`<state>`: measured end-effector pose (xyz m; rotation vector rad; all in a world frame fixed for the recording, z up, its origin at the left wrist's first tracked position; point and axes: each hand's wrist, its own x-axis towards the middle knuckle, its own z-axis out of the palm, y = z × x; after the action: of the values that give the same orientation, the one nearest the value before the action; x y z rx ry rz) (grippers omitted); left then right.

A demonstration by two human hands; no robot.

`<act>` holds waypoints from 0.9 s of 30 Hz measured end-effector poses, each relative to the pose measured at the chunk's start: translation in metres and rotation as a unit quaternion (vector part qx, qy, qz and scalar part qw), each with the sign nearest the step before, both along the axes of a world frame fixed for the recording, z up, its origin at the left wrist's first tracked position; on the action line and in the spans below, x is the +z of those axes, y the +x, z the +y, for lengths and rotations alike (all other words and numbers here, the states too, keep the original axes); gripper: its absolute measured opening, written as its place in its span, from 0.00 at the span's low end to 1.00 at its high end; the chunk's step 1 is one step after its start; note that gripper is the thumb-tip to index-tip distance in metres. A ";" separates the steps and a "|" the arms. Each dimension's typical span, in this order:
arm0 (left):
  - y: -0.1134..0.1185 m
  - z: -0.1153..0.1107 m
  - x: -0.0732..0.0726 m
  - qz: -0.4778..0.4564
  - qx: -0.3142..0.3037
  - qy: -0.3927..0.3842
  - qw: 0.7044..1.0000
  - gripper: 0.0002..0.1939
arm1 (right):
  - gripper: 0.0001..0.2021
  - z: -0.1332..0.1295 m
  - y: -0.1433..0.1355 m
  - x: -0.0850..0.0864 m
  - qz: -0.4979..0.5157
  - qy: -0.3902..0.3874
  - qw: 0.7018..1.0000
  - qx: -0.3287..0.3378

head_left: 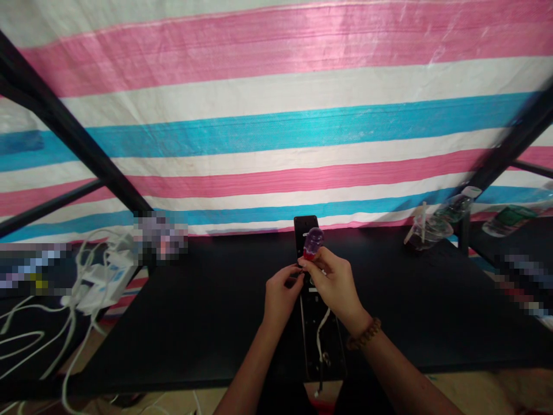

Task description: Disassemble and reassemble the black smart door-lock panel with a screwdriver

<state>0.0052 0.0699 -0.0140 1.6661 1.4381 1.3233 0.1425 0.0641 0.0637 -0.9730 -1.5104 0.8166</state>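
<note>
right hand [339,282] pinches a purple screwdriver [314,237] over a black panel [306,222], left hand [280,293] beside it, finger-grip unclear

Purple-and-red screwdriver [314,241], striped sheet [276,135]

It seems a makeshift workshop: striped sheeting [276,135] hangs behind the far edge of the bench [207,317], dark posts [86,145] rise by its far corners, white cables [79,266] trail past its left edge, a purple-handled tool [314,239] is held above it
</note>
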 end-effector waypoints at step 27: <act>0.000 0.001 -0.002 0.024 0.000 -0.010 1.000 0.05 | 0.12 -0.009 0.014 0.007 -0.070 0.043 0.995 0.048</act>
<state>0.0048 0.0713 -0.0164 1.6959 1.4735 1.2717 0.1561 0.0550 0.0712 -0.9155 -1.7096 0.7569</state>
